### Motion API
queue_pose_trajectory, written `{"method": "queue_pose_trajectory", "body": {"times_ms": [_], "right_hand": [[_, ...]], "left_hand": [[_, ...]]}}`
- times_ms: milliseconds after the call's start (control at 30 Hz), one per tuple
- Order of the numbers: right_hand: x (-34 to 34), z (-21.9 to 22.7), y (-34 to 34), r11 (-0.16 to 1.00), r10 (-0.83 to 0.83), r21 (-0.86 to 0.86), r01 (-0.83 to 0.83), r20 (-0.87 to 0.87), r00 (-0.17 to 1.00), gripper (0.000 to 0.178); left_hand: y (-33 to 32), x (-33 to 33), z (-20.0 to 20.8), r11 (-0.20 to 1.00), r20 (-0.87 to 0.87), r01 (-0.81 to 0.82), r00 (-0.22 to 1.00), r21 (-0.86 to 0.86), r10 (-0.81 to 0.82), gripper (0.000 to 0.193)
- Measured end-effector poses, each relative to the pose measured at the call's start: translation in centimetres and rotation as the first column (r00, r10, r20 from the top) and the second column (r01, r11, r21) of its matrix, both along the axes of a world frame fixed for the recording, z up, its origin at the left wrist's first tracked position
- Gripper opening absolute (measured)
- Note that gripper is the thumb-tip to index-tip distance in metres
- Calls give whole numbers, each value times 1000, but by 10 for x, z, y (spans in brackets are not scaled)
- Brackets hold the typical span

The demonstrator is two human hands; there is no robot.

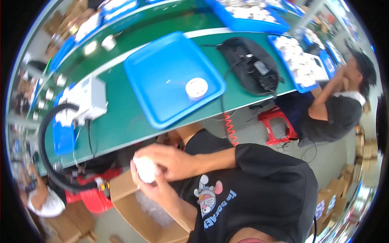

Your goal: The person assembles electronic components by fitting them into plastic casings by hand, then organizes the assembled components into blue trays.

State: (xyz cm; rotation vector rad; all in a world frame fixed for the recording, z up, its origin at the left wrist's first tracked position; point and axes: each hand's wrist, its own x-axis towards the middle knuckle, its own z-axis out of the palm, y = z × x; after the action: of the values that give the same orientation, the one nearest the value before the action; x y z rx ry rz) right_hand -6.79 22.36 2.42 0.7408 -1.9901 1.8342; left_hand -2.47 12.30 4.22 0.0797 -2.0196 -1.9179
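Both my hands are closed around a small, rounded white device (pixel 146 169), held up in front of the table edge. It is so brightly lit that its details are washed out. My right hand (pixel 168 159) wraps over its far side. From the near side, my left hand (pixel 156 189) grips it with the thumb and fingers. Past my hands, a blue tray (pixel 162 77) lies on the green table (pixel 117 117). A white round device (pixel 197 88) sits in the tray's near right corner.
An open cardboard box (pixel 133 216) with clear plastic inside stands below my hands. Left on the table is a white machine (pixel 87 99) with a black hose (pixel 45 154). A black bag (pixel 247 52) lies right of the tray. Another person (pixel 336 109) sits at far right.
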Motion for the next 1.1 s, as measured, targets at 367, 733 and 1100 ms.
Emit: {"method": "queue_pose_trajectory", "body": {"times_ms": [367,733,1100], "right_hand": [[-30,36,37,971,102,211,-113,61,993,73],[-43,37,77,994,108,1,-108,64,992,76],[-60,60,152,970,-243,19,243,47,969,78]], "left_hand": [[-11,-31,19,824,-79,347,933,448,-350,77],[29,-54,34,784,-174,399,916,476,-361,83],[96,-120,53,626,-196,601,780,497,-594,81]]}}
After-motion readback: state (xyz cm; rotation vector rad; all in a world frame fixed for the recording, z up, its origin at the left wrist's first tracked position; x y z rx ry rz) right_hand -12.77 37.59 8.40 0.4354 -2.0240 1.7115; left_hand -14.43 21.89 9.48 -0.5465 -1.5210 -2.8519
